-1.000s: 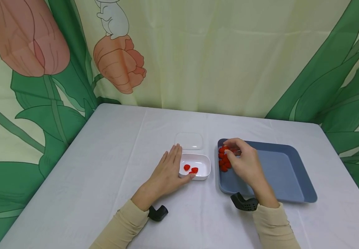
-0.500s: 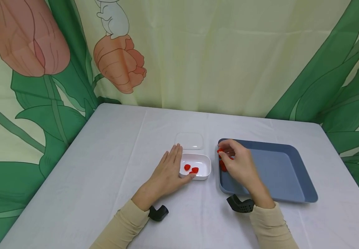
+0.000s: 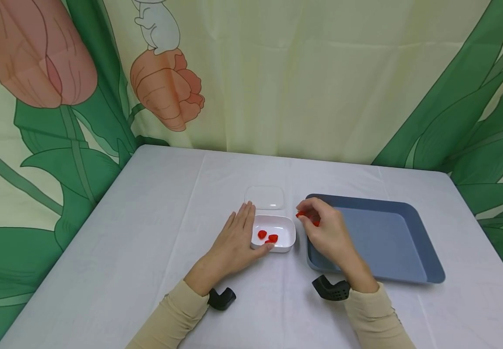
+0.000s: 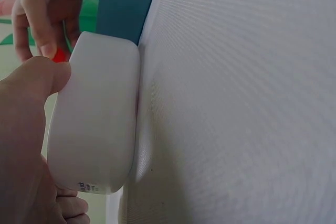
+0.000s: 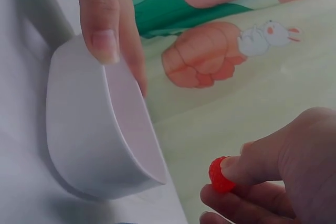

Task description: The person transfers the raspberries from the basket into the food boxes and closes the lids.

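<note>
Since the earlier frame, the right hand (image 3: 326, 233) has shifted left, carrying a berry (image 5: 220, 176) to the tray's near-left edge of travel, just short of the bowl. From the left, the left hand (image 3: 233, 242) lies on the worktop (image 3: 137, 242) with fingers straight along the bowl (image 3: 283, 230), thumb over its near rim. Three berries (image 3: 262, 234) sit in the bowl, right of those fingers, one partly hidden by the thumb. Just beyond the left fingertips is the clear lid (image 3: 265, 198). Right of the bowl, the right fingers pinch the carried berry between thumb and fingertips. Under and right of them stretches the tray (image 3: 384, 237); more red shows beneath the fingers, partly hidden.
</note>
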`<state>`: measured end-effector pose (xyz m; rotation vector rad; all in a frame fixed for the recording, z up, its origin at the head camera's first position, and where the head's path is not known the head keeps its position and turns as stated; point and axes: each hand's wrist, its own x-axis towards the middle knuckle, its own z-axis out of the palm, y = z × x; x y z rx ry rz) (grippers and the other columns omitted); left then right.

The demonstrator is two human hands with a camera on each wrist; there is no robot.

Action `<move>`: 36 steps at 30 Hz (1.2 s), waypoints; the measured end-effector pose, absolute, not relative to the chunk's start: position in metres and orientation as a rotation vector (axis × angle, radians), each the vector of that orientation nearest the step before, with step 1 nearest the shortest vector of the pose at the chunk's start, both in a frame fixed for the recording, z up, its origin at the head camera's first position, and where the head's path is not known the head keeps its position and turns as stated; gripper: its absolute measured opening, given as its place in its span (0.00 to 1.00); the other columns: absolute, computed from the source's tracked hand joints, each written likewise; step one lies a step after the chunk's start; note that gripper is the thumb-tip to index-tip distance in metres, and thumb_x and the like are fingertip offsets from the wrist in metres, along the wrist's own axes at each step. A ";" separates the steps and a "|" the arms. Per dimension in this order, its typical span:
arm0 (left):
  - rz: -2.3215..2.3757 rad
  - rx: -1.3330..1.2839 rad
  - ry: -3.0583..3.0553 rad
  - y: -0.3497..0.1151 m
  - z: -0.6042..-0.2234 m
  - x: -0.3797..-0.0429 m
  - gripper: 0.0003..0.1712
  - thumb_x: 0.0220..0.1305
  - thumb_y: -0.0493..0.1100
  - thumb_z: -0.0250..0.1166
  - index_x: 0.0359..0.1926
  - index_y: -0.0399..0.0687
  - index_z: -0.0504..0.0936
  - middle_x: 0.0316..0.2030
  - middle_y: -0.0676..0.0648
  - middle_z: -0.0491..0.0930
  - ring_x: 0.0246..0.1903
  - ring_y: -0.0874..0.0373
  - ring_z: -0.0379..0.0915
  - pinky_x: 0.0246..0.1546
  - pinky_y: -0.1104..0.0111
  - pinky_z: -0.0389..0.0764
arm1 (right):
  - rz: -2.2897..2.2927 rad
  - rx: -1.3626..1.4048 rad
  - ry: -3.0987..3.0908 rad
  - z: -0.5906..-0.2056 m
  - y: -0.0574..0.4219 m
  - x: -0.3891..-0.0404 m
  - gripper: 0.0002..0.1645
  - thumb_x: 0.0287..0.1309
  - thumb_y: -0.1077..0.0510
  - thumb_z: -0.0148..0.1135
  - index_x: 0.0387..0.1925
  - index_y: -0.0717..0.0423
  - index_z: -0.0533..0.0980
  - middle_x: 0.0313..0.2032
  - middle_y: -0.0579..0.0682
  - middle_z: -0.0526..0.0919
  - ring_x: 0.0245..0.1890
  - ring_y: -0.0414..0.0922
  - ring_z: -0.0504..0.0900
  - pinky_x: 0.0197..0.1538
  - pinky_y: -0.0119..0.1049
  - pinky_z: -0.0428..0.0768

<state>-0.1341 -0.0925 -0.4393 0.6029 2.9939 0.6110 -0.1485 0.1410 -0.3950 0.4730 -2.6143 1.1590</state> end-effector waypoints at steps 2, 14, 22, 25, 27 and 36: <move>0.614 0.603 2.994 -0.093 -0.439 -0.134 0.58 0.64 0.71 0.56 0.78 0.37 0.44 0.79 0.40 0.45 0.79 0.48 0.39 0.77 0.51 0.48 | 1.171 0.487 -2.608 -0.395 0.139 -0.149 0.11 0.57 0.69 0.66 0.42 0.58 0.80 0.36 0.49 0.86 0.32 0.41 0.80 0.36 0.29 0.80; 0.617 0.620 3.005 -0.093 -0.440 -0.134 0.58 0.64 0.70 0.56 0.77 0.36 0.45 0.78 0.39 0.47 0.79 0.47 0.40 0.77 0.50 0.48 | 1.176 0.546 -2.633 -0.400 0.130 -0.147 0.12 0.56 0.69 0.67 0.43 0.59 0.80 0.37 0.49 0.85 0.36 0.42 0.82 0.39 0.33 0.84; 0.603 0.612 3.002 -0.093 -0.440 -0.134 0.59 0.63 0.71 0.57 0.77 0.36 0.45 0.78 0.39 0.47 0.79 0.47 0.40 0.77 0.50 0.49 | 1.188 0.602 -2.626 -0.402 0.122 -0.147 0.11 0.56 0.69 0.67 0.42 0.60 0.80 0.36 0.49 0.85 0.36 0.42 0.82 0.41 0.41 0.85; 0.596 0.611 3.003 -0.093 -0.440 -0.135 0.58 0.64 0.70 0.57 0.77 0.36 0.46 0.78 0.39 0.47 0.79 0.48 0.41 0.77 0.50 0.49 | 1.196 0.630 -2.621 -0.403 0.118 -0.147 0.11 0.57 0.69 0.66 0.42 0.61 0.80 0.37 0.49 0.85 0.37 0.42 0.83 0.42 0.42 0.85; 0.593 0.614 3.007 -0.093 -0.440 -0.135 0.58 0.64 0.70 0.57 0.77 0.36 0.46 0.78 0.39 0.47 0.79 0.48 0.41 0.77 0.50 0.50 | 1.203 0.642 -2.619 -0.404 0.116 -0.147 0.11 0.57 0.69 0.66 0.43 0.61 0.80 0.37 0.49 0.85 0.38 0.42 0.82 0.42 0.41 0.85; 0.592 0.629 3.016 -0.093 -0.440 -0.136 0.58 0.64 0.70 0.56 0.77 0.35 0.46 0.78 0.39 0.48 0.78 0.47 0.42 0.77 0.49 0.51 | 1.205 0.720 -2.587 -0.411 0.106 -0.149 0.12 0.56 0.69 0.68 0.43 0.60 0.80 0.38 0.49 0.84 0.37 0.42 0.82 0.42 0.39 0.85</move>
